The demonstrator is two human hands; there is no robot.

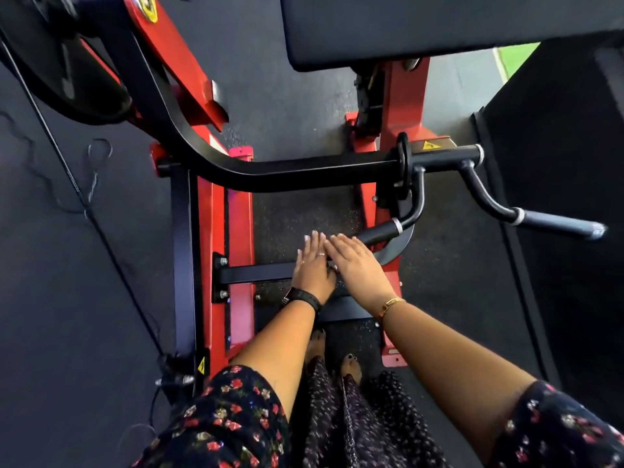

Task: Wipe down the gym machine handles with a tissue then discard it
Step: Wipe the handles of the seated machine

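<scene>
A red and black gym machine [233,251] stands in front of me. Its black lever arm [304,170] ends in two grips: the near handle [378,234] and the right handle [553,222]. My left hand [312,268] and my right hand [356,265] are held out side by side, palms down, fingers straight, over the machine's low black crossbar [253,273]. The right fingertips lie just at the near handle's end. No tissue shows in either hand.
A black seat pad [439,25] overhangs at the top. A weight plate [60,62] hangs at the upper left. Thin cables [98,163] trail over the dark rubber floor [67,298]. A black padded block [557,163] stands on the right. My feet [351,366] are between the red rails.
</scene>
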